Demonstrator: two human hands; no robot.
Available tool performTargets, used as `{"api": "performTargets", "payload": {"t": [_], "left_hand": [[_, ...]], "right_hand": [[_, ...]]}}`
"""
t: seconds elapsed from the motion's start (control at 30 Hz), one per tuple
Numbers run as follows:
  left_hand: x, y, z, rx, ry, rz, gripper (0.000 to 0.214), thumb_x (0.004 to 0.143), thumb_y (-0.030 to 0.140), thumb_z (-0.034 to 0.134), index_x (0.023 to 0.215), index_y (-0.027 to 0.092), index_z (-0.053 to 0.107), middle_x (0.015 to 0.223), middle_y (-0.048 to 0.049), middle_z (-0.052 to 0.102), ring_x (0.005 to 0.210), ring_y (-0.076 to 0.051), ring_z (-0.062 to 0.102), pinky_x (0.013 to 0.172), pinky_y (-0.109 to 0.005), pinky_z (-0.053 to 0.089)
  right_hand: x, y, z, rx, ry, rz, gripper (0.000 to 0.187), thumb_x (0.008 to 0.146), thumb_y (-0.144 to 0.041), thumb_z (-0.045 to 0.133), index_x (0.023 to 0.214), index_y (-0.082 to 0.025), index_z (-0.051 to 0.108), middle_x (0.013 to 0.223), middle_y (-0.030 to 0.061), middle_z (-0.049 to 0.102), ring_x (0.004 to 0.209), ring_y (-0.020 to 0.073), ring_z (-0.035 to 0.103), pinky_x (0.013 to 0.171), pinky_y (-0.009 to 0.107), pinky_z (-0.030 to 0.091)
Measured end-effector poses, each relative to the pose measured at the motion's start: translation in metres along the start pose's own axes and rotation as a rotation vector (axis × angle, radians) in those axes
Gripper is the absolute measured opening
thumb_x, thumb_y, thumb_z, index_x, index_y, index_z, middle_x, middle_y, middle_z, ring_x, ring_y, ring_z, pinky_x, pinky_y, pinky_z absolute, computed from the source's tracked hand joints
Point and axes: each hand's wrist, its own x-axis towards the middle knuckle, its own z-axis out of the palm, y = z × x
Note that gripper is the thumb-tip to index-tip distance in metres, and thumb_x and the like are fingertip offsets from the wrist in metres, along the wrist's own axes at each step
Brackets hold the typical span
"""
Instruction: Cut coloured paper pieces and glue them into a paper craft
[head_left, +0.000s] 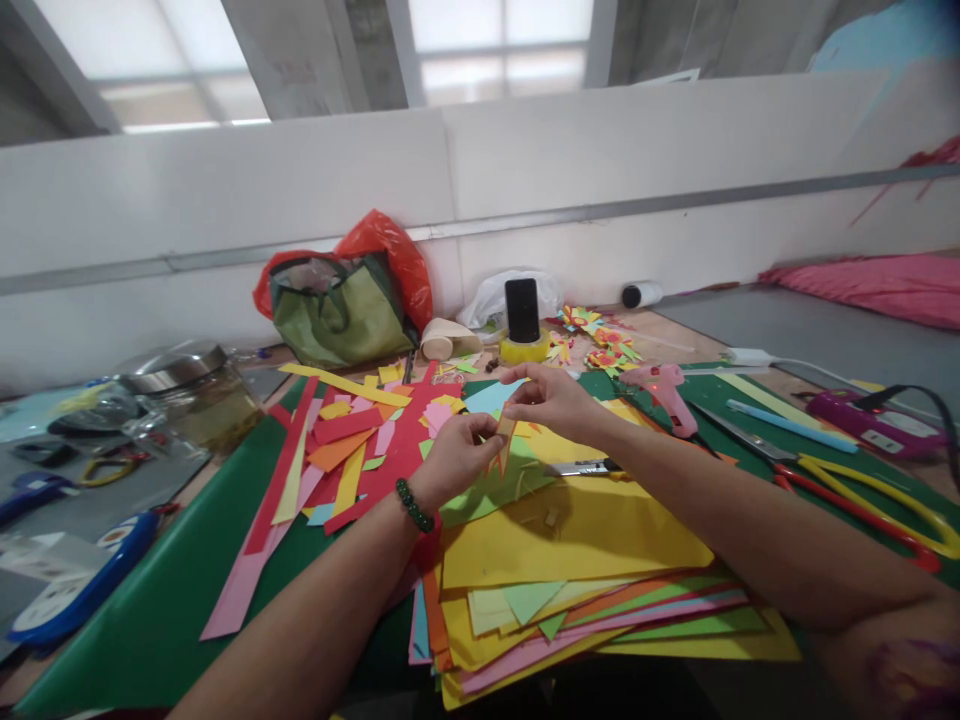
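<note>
My left hand [463,450], with a dark green bead bracelet [414,506] at the wrist, pinches a small folded piece of orange paper [506,436]. The fingertips of my right hand [553,402] close on the paper's upper end. Below both hands lies a stack of coloured paper [577,540], yellow on top, with a green sheet [480,495] and small scraps over it. A utility knife [581,467] rests on the stack beneath my right wrist. Left of my hands, cut strips in red, pink, orange and yellow lie over red paper [409,440].
A pink hot glue gun [666,395] and large scissors [810,470] lie at the right. Behind stand a phone [523,310] on a yellow tape roll [525,349], paper flowers [611,350] and a green bag [341,315]. A glass jar [199,400] is at the left.
</note>
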Motion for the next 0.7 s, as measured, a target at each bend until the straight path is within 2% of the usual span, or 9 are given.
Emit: {"api": "performTargets", "payload": {"t": [0.27,0.53,0.7], "left_hand": [[0.0011,-0.002,-0.0008,-0.022,0.036,0.028,0.016,0.071,0.031,0.056,0.064,0.016,0.056,0.061,0.0011,0.056,0.057,-0.011,0.046,0.054,-0.023,0.036],[0.0009,-0.0017,-0.0004,-0.013,0.004,0.016,0.018,0.069,0.034,0.057,0.063,0.017,0.053,0.062,0.001,0.055,0.058,-0.012,0.047,0.055,-0.024,0.036],[0.0005,-0.0003,-0.0021,-0.107,-0.012,-0.02,0.021,0.067,0.036,0.061,0.064,0.016,0.055,0.061,0.0018,0.053,0.057,-0.011,0.045,0.054,-0.023,0.035]], "right_hand": [[-0.0022,-0.0059,-0.0008,0.022,-0.016,0.034,0.046,0.061,-0.015,0.072,0.103,-0.017,0.055,0.072,-0.0019,0.068,0.067,0.0133,0.064,0.064,0.026,0.047],[0.0005,-0.0011,0.0009,0.071,0.056,-0.02,0.034,0.063,-0.018,0.066,0.095,-0.017,0.056,0.061,-0.006,0.061,0.057,0.0103,0.056,0.056,0.024,0.039],[0.0001,-0.0033,0.0003,0.121,0.098,0.017,0.029,0.071,-0.03,0.065,0.096,-0.018,0.057,0.075,-0.0005,0.069,0.075,0.0146,0.064,0.07,0.028,0.046]]}}
